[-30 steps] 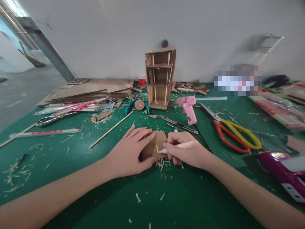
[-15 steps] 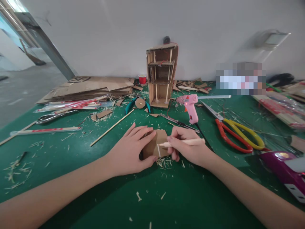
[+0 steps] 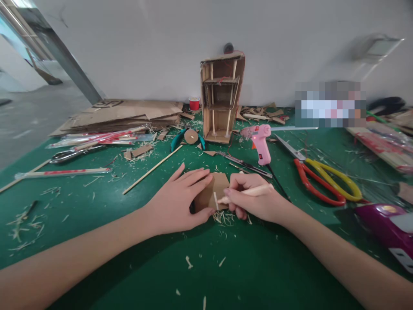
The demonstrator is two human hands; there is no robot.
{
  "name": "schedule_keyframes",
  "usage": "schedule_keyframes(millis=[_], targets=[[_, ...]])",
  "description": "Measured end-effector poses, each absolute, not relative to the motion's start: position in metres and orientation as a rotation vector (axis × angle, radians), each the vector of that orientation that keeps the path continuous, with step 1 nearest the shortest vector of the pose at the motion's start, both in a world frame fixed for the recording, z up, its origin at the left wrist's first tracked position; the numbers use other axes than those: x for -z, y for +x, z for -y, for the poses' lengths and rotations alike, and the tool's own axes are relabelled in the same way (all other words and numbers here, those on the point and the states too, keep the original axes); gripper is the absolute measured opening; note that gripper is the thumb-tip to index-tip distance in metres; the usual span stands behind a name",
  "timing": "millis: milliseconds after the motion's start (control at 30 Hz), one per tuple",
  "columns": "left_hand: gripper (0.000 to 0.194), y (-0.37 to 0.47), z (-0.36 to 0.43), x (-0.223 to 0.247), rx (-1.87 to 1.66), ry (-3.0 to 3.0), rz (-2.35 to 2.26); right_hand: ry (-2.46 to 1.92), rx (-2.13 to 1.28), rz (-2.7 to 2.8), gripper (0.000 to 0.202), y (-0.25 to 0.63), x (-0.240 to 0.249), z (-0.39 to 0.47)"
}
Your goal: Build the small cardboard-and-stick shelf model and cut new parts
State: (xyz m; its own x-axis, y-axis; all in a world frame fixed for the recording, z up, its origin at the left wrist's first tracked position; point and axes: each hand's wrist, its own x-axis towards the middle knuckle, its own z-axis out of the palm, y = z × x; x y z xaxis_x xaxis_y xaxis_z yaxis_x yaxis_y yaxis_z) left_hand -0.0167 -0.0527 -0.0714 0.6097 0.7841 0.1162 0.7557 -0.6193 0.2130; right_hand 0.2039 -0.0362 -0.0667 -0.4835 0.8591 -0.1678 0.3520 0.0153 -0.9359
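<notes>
A small piece of brown cardboard (image 3: 220,183) lies on the green tabletop in front of me, with a short white line on its right part. My left hand (image 3: 180,200) rests flat over the cardboard's left side, fingers outstretched and thumb along the near edge. In my right hand (image 3: 251,196) is a pale, pen-shaped marker (image 3: 260,190), gripped as for writing. Its tip is beside the white line, close to the near edge; whether it touches the surface I cannot tell. Wood shavings (image 3: 223,218) are scattered just below the cardboard.
A cardboard shelf box (image 3: 222,97) stands at the back. To the right are a pink glue gun (image 3: 262,146), scissors (image 3: 322,176) and a purple device (image 3: 383,228). A cutter knife (image 3: 245,164) lies beyond my right hand; cardboard sheets (image 3: 129,114) and a wooden stick (image 3: 151,170) are left.
The marker tip has moved from the white line's upper end toward its lower end, just right of it. My left hand stays on the cardboard. The whole view has shifted slightly.
</notes>
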Motion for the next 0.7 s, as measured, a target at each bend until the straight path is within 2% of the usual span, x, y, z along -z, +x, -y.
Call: schedule_keyframes(millis=[367, 533, 700], targets=[[0.071, -0.0179, 0.0522, 0.0725, -0.335, 2.679, -1.276, -1.240, -1.430, 1.834, 0.023, 0.2014, 0.0662, 0.0368], [0.071, -0.0164, 0.0528, 0.0699, -0.318, 2.672, -1.277, -1.242, -1.525, 1.913, 0.026, 0.2042, 0.0644, 0.0370], [0.070, -0.0166, 0.0525, 0.0706, -0.322, 2.679, -1.275, -1.248, -1.445, 1.827, 0.023, 0.2041, 0.0680, 0.0383]])
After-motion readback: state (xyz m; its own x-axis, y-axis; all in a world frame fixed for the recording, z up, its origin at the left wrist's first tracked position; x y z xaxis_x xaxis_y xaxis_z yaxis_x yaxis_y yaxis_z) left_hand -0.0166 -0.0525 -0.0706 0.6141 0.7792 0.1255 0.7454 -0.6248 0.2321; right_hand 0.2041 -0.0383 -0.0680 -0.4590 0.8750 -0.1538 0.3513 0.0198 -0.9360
